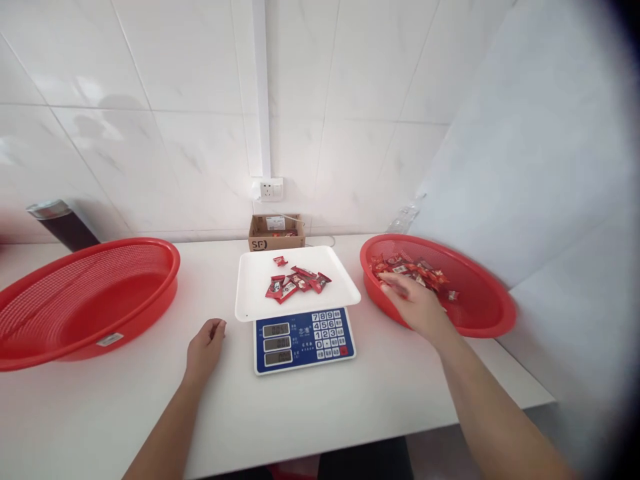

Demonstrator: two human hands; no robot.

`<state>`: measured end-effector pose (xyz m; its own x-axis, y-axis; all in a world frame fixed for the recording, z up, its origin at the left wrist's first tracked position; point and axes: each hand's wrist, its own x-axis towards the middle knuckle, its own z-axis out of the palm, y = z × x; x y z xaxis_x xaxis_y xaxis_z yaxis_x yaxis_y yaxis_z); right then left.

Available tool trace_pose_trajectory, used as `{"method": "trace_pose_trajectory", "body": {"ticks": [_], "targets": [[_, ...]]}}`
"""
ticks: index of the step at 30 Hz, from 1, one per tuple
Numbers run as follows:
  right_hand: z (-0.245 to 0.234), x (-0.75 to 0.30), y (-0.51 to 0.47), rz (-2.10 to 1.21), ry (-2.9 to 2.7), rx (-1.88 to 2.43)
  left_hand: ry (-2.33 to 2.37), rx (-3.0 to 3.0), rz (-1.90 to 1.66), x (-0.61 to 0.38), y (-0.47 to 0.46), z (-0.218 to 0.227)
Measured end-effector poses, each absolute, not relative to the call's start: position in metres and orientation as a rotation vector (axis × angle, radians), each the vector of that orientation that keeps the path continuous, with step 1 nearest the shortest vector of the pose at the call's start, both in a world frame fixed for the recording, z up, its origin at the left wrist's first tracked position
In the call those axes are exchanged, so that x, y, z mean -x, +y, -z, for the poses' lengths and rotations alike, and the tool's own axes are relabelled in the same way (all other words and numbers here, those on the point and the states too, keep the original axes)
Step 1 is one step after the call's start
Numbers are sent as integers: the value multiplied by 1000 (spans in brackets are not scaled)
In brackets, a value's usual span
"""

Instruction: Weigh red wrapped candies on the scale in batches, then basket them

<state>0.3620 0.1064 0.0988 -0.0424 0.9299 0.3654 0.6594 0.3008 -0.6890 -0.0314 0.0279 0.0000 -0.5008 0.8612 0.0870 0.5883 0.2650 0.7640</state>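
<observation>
My right hand [411,299] reaches over the near rim of the right red plastic basket [483,283], fingers stretched toward the small red wrapped candies [423,270] inside. I see nothing held in it; part of the fingers is hard to make out. My left hand [204,345] rests on the table with its fingers curled closed, left of the digital scale [305,340]. On the scale's white tray [253,277] lie several red candy packets [300,281] in a loose cluster, with one small packet [281,261] apart at the back.
An oval red basket [95,293] with mesh sides stands at left, a dark flask [65,223] behind it. Behind the scale sits a small cardboard box [277,233] against the tiled wall, below a socket [271,190]. Clear plastic [406,215] lies behind the right basket.
</observation>
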Motion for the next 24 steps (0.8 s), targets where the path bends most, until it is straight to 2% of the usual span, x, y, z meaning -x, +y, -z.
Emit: {"method": "trace_pose_trajectory", "body": {"ticks": [4, 10, 13, 17, 21, 24], "targets": [[-65, -376, 75, -410, -1479, 1470, 2214, -1296, -1059, 30, 28, 1], [9, -360, 74, -873, -1381, 1459, 2229, -1259, -1075, 26, 25, -5], [34, -354, 79, -956, -1319, 1465, 2220, -1249, -1120, 25, 25, -4], [43, -349, 77, -845, -1423, 1525, 2219, -1217, -1264, 23, 21, -8], [40, -347, 74, -770, -1531, 1539, 2221, -1241, -1504, 13, 20, -34], [39, -346, 75, -791, -1517, 1525, 2140, -1530, -1422, -5, 32, -63]]}}
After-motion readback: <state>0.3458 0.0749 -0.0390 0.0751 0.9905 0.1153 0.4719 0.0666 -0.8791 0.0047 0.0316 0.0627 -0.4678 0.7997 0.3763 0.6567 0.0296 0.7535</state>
